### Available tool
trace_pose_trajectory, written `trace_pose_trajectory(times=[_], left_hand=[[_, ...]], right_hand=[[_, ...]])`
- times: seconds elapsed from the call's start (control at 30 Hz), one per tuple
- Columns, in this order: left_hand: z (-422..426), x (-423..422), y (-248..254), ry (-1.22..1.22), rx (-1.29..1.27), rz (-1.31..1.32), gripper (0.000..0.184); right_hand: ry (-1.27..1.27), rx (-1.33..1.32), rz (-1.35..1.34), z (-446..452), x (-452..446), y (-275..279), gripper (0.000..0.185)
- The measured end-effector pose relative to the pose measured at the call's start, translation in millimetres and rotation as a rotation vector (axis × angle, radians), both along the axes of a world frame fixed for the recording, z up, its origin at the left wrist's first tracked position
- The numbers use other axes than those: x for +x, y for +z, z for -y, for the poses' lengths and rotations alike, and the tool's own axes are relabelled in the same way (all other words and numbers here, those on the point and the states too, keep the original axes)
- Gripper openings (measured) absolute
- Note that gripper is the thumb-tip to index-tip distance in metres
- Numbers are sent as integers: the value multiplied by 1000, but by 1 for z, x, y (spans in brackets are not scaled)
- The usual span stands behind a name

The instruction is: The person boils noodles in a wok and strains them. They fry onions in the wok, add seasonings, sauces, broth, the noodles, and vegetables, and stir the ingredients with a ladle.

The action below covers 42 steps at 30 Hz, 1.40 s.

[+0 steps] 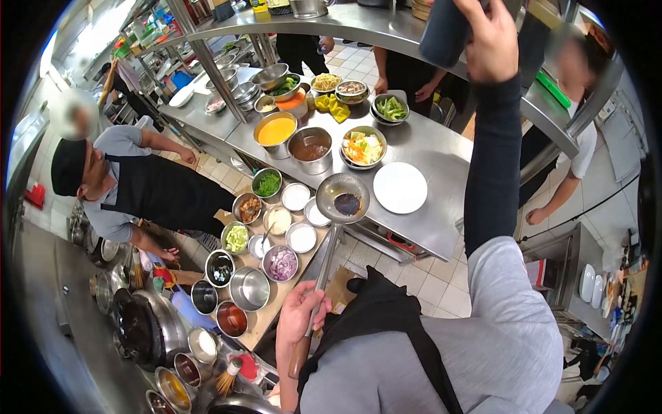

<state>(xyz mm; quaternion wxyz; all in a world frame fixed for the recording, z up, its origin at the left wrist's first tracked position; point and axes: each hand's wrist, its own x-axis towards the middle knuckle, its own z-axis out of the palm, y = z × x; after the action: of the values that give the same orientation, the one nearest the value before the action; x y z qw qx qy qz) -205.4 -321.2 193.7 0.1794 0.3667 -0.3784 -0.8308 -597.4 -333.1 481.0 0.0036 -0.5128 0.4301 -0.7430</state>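
Note:
My left hand point(303, 308) is wrapped around the long handle of a metal ladle point(327, 265) with a wooden end. Dark brown sauce point(347, 203) lies in its wide bowl, which hangs by the counter edge beside a white plate point(400, 188). High on the right, my right hand point(493, 48) grips a dark grey cylindrical container point(443, 34) at shelf height; its top is out of frame. Near the ladle bowl stand a pot of brown sauce point(310, 150) and a bowl of cut vegetables point(363, 146).
A board point(318, 234) carries several steel bowls, including chopped red onion point(281, 263) and green herbs point(266, 183). A steel shelf point(372, 26) crosses above the counter point(441, 221). A co-worker in a black apron point(172, 176) stands left; other people stand behind the counter and right.

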Motion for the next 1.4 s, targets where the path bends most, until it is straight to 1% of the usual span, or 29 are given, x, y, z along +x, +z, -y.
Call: trace_pose_trajectory(times=[0.07,0.13,0.2,0.23,0.27,0.3,0.33,0.37,0.4,0.47,0.5,0.53,0.63,0.67,0.77,0.8,0.83,0.87,0.9,0.93,1.0,1.03,1.07,1.1,1.13,1.2,1.27,1.33,1.4], left_hand=[[-4,2,-1,48,25,6,28],[-7,8,-6,86,58,-15,28],[-11,16,-10,144,96,-23,27],[-13,20,-10,175,115,-21,26],[-15,25,-10,203,134,-17,26],[-19,29,-10,248,148,-28,25],[-23,35,-10,293,157,-21,25],[-27,40,-10,343,166,-17,25],[-32,46,-11,400,178,-13,26],[-46,63,-26,510,196,-75,27],[-54,70,-26,589,213,-36,28],[-62,73,-25,690,233,10,29],[-93,93,-25,894,189,-75,25],[-104,98,-25,962,172,-60,23],[-127,102,-37,1287,124,-126,17],[-129,103,-42,1426,136,-105,15],[-133,109,-52,1513,110,-115,24],[-132,116,-52,1621,92,-45,23],[-133,124,-60,1719,19,-33,23],[-133,132,-64,1812,-35,16,23],[-139,163,-87,1897,-224,81,26],[-144,179,-82,1938,-203,125,28],[-149,195,-78,1978,-182,167,30],[-159,216,-87,1997,-197,145,32],[-171,238,-93,2011,-209,125,33],[-196,271,-101,1994,-211,-41,40],[-226,292,-119,2078,24,101,43],[-259,296,-132,2134,-21,170,43],[-297,286,-135,2191,2,264,42]], right_hand=[[-494,-31,-283,22,-29,8,40],[-724,106,-303,46,-81,-6,41],[-937,1,-427,69,-107,-18,42],[-909,62,-377,70,-106,-16,38],[-1135,267,-471,81,-177,-17,81],[-1214,175,-488,87,-201,-23,96],[-1485,167,-661,88,-206,-25,96],[-1389,120,-549,81,-142,-21,97],[-1339,-122,-740,76,-125,-26,90],[-680,-440,-396,100,-38,-63,56],[-364,-348,-250,106,2,-85,47],[-177,-163,-239,113,21,-113,42],[380,417,-255,138,87,-209,33],[627,580,-164,142,116,-246,31],[1051,875,-505,126,210,-339,30],[1304,990,-253,107,248,-371,29],[1503,1010,-362,92,281,-384,31],[1650,1082,-407,71,315,-403,30],[1823,1222,-338,47,348,-409,29],[1953,1238,-444,25,377,-405,31],[2171,1406,-278,-15,435,-375,32],[2306,1586,3,-33,464,-373,29],[2404,1767,309,-47,492,-373,27],[2239,2064,294,-57,520,-364,23],[2276,2122,404,-65,547,-373,19],[2345,2178,397,-79,598,-383,16],[2260,2015,-172,-89,656,-398,8],[2243,1678,-775,-92,715,-439,10],[1899,843,-1210,-107,750,-468,16]])
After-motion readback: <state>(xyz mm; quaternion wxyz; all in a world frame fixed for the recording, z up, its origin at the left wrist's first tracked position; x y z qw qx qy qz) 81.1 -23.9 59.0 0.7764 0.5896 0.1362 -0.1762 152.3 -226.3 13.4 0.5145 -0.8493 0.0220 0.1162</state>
